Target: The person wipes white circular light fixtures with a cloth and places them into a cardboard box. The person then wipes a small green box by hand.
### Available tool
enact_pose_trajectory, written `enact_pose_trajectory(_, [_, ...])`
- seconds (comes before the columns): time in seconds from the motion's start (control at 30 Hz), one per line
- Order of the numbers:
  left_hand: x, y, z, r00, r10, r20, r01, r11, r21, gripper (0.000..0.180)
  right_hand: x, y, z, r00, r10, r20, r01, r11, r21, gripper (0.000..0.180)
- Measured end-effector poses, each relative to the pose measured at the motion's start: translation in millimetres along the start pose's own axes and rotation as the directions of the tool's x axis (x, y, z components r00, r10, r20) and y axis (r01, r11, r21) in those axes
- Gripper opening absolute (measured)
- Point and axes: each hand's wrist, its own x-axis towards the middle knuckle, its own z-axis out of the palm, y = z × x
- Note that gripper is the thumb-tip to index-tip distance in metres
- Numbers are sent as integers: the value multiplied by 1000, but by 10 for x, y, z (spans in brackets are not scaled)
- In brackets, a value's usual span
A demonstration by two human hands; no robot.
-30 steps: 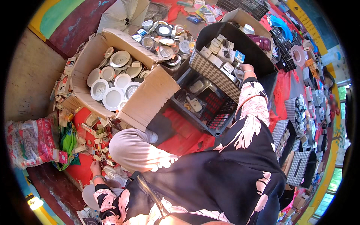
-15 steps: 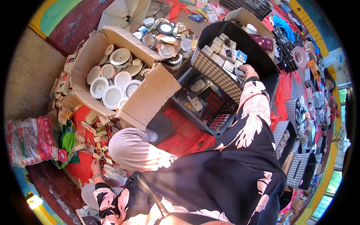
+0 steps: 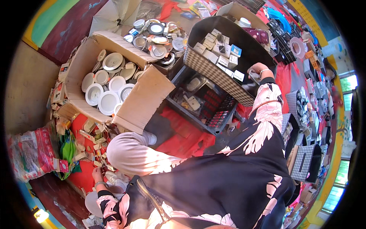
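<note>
My right hand point(image 3: 256, 70), with a bracelet at the wrist, reaches far out over the rim of a dark woven basket point(image 3: 217, 72) that holds several small white boxes point(image 3: 223, 55). Its fingers curl around something small and whitish, too small to identify. My left hand point(image 3: 97, 174) is low at the left, down among small packets scattered on a red cloth point(image 3: 82, 177), beside a white round lamp fitting point(image 3: 114, 179). Whether it grips anything is not visible. My black floral garment and a pale knee point(image 3: 129, 152) fill the foreground.
An open cardboard box point(image 3: 146, 101) of white round lamp fittings stands at the left. Behind it lie silver round fittings point(image 3: 160, 40). A black crate point(image 3: 202, 103) sits under the basket. A bag point(image 3: 34, 152) lies far left; stalls of goods line the right.
Both hands stay where they were; only the view has drifted slightly.
</note>
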Motion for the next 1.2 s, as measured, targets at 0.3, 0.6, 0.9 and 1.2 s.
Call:
enact_pose_trajectory(0.3, [-69,206,265,997,74,-17,-73,995,63,14,-267,193,719,882,-466,-66,384,794,-471,77])
enact_pose_trajectory(0.6, [-45,104,153,998,65,3,-65,995,70,16,-485,103,732,904,-389,178,428,824,-372,62])
enact_pose_trajectory(0.9, [87,26,191,986,164,10,-163,975,149,18,-349,285,784,891,-300,340,301,952,51,65])
enact_pose_trajectory(1.2, [474,-301,23,944,330,24,-308,852,423,30,129,194,721,800,-495,339,585,769,-258,64])
